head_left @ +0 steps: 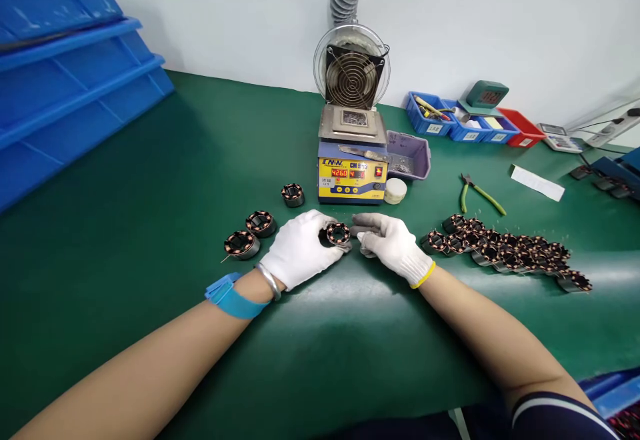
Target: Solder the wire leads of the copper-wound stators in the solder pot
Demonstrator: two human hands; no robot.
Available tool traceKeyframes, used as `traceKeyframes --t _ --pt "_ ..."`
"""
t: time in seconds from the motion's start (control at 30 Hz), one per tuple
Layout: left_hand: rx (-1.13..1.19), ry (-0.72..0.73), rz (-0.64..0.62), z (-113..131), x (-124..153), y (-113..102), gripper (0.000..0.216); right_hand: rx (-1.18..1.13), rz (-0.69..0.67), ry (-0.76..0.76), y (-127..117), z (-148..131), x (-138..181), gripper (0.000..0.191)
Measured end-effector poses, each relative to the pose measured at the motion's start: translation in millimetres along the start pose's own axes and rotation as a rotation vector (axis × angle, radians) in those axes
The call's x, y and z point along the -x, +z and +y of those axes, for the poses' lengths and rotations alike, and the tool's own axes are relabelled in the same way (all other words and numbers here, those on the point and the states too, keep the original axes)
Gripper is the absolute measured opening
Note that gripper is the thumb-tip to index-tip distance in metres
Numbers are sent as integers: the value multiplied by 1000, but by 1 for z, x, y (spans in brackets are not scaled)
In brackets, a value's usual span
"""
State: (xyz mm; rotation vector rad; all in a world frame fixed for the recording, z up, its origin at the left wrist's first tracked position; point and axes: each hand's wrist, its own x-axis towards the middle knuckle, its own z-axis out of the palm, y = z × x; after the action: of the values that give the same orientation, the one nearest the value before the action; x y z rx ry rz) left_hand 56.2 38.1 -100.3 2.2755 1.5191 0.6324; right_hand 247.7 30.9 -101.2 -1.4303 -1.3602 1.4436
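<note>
Bare forearms (pixel 135 367): closest to my remote view, stretched up from the bottom edge across a green bench (pixel 225 373).
Blue bins (pixel 60 100): stacked high at far left.
Loose rings (pixel 293 197): three of them, two just beside each other, one farther back.
Left hand (pixel 303 243): white-gloved, gripping a copper-wound ring (pixel 331 233) by its outer wall — face toward me, just in front of the heater unit. Whether it touches the bench, I cannot tell.
Heater unit (pixel 353 173): display lit at 426.0, a fan (pixel 351 80) behind.
Right hand (pixel 393 240): gloved, fingers half curled near the ring; whether they pinch anything, I cannot tell.
Handling, in my judgement: hold only the outer wall, keep the wound face uncovered, steady the left wrist — and use light fingertips, since fine wire could bend or snag on fabric.
Green-handled pliers (pixel 489 198): lying splayed beyond the cluster.
Ring cluster (pixel 510 253): similar rings packed together at right.
</note>
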Motion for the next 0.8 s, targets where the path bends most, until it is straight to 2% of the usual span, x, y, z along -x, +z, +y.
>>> traceKeyframes --t 0.07,0.13,0.23,0.3,0.37,0.4,0.47,0.57,0.7,0.8 --pt "99 97 70 -5 1 2 35 -55 -2 15 -3 0 -2 48" --pt "188 202 118 -7 3 4 38 -65 -63 -28 -4 -2 -3 50" --pt "261 278 124 -4 7 7 50 -162 -131 -67 5 -4 -2 47" --pt "278 223 113 2 9 10 65 -258 -55 -63 17 -5 1 47" --pt "296 101 116 8 11 13 81 -315 53 -57 30 -6 4 50" --pt "315 43 129 9 11 14 81 -314 87 -62 36 -6 6 51" --pt "369 -30 159 9 11 18 70 -280 99 -88 43 -6 8 51" --pt "456 0 172 2 10 22 58 -250 81 -144 47 -5 10 47" --pt "543 87 171 -4 9 26 62 -174 148 -268 46 0 9 45" --pt "562 96 199 -5 9 26 66 -76 203 -361 44 6 9 48"
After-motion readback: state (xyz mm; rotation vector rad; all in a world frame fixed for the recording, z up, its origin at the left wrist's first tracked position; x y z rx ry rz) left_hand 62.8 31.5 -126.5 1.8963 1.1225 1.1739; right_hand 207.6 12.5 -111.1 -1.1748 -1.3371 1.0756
